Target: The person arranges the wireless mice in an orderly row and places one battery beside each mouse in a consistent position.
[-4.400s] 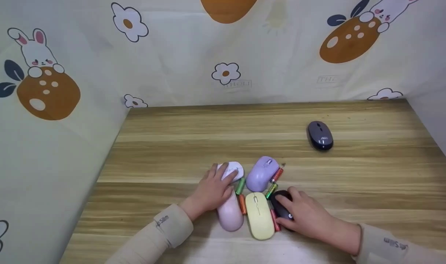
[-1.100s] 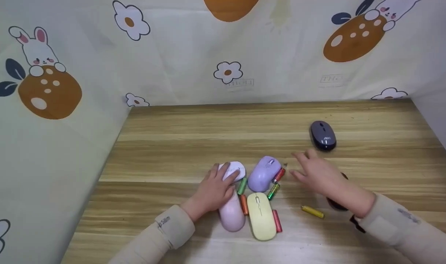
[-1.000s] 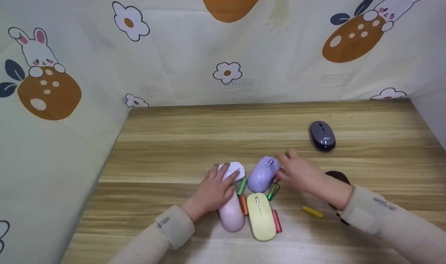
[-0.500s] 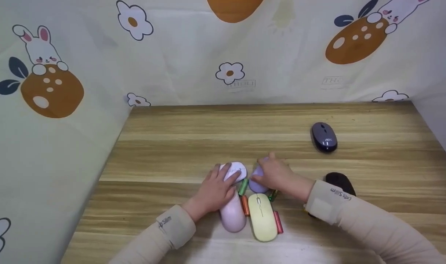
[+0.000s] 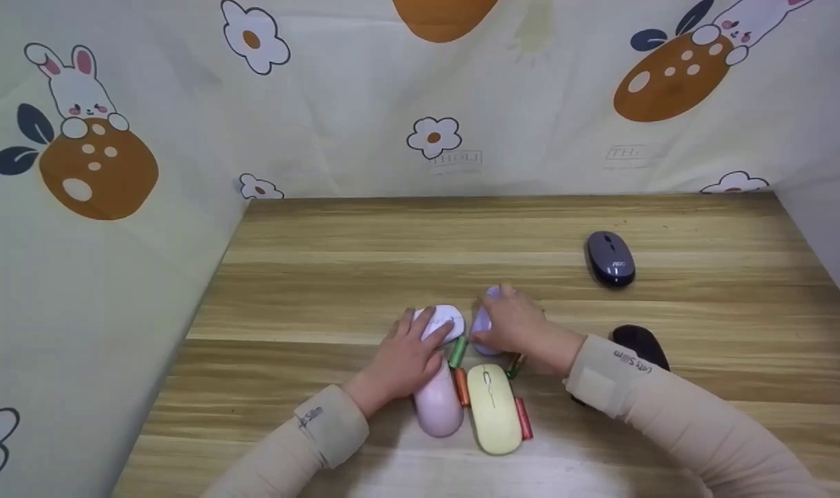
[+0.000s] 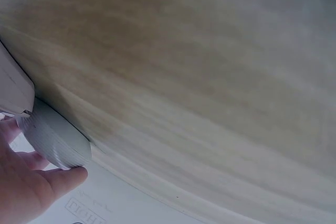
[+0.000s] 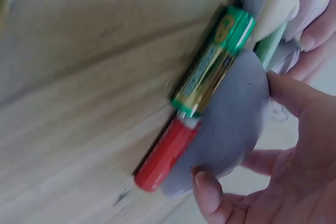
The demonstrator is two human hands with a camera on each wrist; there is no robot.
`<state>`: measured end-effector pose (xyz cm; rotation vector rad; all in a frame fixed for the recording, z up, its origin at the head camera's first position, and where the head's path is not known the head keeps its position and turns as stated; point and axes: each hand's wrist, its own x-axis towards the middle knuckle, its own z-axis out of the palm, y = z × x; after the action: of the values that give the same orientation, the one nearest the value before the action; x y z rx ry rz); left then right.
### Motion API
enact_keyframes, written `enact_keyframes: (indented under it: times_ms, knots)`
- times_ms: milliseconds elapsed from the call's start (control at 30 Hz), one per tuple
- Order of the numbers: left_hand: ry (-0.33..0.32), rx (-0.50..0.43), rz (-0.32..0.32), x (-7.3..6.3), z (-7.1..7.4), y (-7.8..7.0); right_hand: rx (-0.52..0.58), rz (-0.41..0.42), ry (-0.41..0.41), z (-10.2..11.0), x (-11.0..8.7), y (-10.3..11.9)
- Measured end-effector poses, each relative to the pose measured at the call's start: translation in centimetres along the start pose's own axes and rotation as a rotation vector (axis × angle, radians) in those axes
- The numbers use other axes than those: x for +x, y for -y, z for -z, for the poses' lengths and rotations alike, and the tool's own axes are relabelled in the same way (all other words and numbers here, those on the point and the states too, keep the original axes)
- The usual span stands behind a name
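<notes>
My left hand [image 5: 404, 363] lies with spread fingers over the white computer mouse [image 5: 449, 320], its thumb side touching the pink mouse [image 5: 439, 409]. In the left wrist view its fingers touch the white mouse's [image 6: 55, 135] side. My right hand [image 5: 518, 321] grips the purple mouse [image 5: 483, 324], fingers on the far side, thumb on the near side. In the right wrist view a green-and-gold battery [image 7: 212, 61] and a red battery [image 7: 167, 153] lie end to end along the purple mouse [image 7: 228, 119]. My right hand hides the red one in the head view.
The yellow mouse [image 5: 496, 411] sits between an orange battery [image 5: 462, 386] and another red battery [image 5: 524, 418]. A green battery [image 5: 458, 352] lies by the white mouse. At right are a black mouse [image 5: 639, 344], partly behind my sleeve, and a dark grey mouse [image 5: 610, 259].
My right hand has let go of the black mouse, now farther right, and taken hold of the purple mouse, which has shifted slightly away. A yellow battery came into view, then my sleeve covered it.
</notes>
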<state>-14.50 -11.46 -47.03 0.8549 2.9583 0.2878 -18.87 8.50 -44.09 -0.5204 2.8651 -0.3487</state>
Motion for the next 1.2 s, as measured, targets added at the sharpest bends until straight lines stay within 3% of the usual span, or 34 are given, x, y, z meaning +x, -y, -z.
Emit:
enact_keyframes:
  times_ms: [233, 433, 667, 1200]
  knots:
    - [0.017, 0.005, 0.001, 0.2, 0.1, 0.1, 0.018, 0.010, 0.020, 0.6, 1.9, -1.4]
    - [0.061, -0.013, 0.031, 0.4, 0.1, 0.1, 0.061, 0.015, -0.010, 0.9, 3.2, -2.6]
    - [0.007, -0.021, 0.010, 0.1, 0.0, 0.0, 0.035, 0.027, -0.041, 0.9, 4.6, -3.6]
    - [0.058, -0.021, 0.029, 0.1, 0.0, 0.0, 0.128, 0.055, -0.009, 1.3, 6.5, -4.2]
